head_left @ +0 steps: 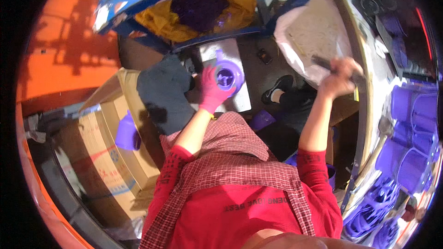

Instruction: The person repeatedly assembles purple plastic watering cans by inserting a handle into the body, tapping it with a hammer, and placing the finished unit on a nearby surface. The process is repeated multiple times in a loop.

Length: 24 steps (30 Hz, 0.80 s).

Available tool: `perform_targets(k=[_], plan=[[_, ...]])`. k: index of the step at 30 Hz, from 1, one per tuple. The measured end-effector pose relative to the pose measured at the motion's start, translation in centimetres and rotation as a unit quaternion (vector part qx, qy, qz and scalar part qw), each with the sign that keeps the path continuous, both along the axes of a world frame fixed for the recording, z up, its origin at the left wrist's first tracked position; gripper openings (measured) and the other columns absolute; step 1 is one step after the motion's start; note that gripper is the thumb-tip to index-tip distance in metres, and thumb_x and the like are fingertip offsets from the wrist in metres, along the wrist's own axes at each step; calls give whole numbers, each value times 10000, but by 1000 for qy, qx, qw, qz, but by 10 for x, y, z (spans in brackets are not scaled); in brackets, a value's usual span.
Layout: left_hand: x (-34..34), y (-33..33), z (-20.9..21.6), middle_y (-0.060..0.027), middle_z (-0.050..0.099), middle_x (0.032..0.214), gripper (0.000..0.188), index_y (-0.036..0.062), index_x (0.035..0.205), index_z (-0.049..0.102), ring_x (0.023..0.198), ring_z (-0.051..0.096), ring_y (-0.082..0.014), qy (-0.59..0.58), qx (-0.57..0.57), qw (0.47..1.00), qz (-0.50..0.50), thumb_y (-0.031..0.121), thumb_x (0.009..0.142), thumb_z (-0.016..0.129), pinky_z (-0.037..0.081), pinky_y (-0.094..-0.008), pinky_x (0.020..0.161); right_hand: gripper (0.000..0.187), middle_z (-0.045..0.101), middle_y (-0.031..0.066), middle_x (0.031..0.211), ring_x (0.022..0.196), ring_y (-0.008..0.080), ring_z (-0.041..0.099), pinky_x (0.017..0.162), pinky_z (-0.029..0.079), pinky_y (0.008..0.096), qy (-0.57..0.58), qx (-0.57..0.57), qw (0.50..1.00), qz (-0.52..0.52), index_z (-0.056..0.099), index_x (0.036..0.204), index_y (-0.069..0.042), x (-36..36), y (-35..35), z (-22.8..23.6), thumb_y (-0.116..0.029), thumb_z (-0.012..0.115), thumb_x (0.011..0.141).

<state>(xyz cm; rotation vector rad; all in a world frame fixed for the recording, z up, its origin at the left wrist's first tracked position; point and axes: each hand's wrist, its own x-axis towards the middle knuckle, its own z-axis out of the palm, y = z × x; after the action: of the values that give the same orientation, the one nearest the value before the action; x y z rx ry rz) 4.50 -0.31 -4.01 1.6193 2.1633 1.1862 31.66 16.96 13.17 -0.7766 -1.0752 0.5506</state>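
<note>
In a pink glove, my left hand (213,90) grips a purple plastic jug (238,74) by its side. The jug has a round opening facing up and a narrow projection on its far side. It is held over a pale board (242,100) in front of my lap. My right hand (340,79), bare and raised off to the right, is closed around a dark stick-like tool (321,62). Motion blur hides what kind of tool it is.
A cardboard box (104,157) with a purple jug (128,133) stands at left. Ahead is a blue workbench (180,46) with a yellow-lined bin of purple bits below. A white sack (314,37) sits at far right; purple parts (406,157) are stacked beyond the wooden edge.
</note>
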Motion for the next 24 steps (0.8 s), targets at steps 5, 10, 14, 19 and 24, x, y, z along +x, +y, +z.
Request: perform_targets(k=[5,10,14,19,24], plan=[[-6,6,-10,-135,611,1220,972,72,1355,481,1112,600,-288,-122,48,991,-39,294,533,949,467,-415,971,217,545,32,657,494,136,453,437,371,292,198,27,865,460,510,813,-102,-111,-100,35,-196,676,915],[-7,5,-15,-132,608,1235,1064,78,1358,483,1144,582,-311,-51,36,998,-16,432,464,938,448,-431,995,205,544,47,644,507,112,503,459,408,268,103,-93,906,399,490,754,-53,-188,-98,-48,20,640,873],[-8,7,-20,-136,602,1221,1076,103,1357,475,1141,568,-331,36,61,997,12,488,453,914,440,-436,990,213,546,23,642,493,95,520,449,428,261,66,-178,929,319,511,764,-57,-190,-85,-84,43,678,852],[-10,13,-16,-149,676,950,596,87,1053,594,922,670,-329,-11,-36,996,-85,412,614,833,527,-396,777,245,517,30,550,440,125,496,425,400,284,-149,-311,899,271,515,682,-80,-197,-78,-72,14,689,826],[-10,8,-14,-164,568,1262,872,104,1235,547,1184,529,-374,-10,-3,997,-72,458,518,897,409,-487,1022,259,447,34,504,400,127,421,415,389,297,194,-192,904,330,475,709,-70,-187,-63,-49,-106,635,910]])
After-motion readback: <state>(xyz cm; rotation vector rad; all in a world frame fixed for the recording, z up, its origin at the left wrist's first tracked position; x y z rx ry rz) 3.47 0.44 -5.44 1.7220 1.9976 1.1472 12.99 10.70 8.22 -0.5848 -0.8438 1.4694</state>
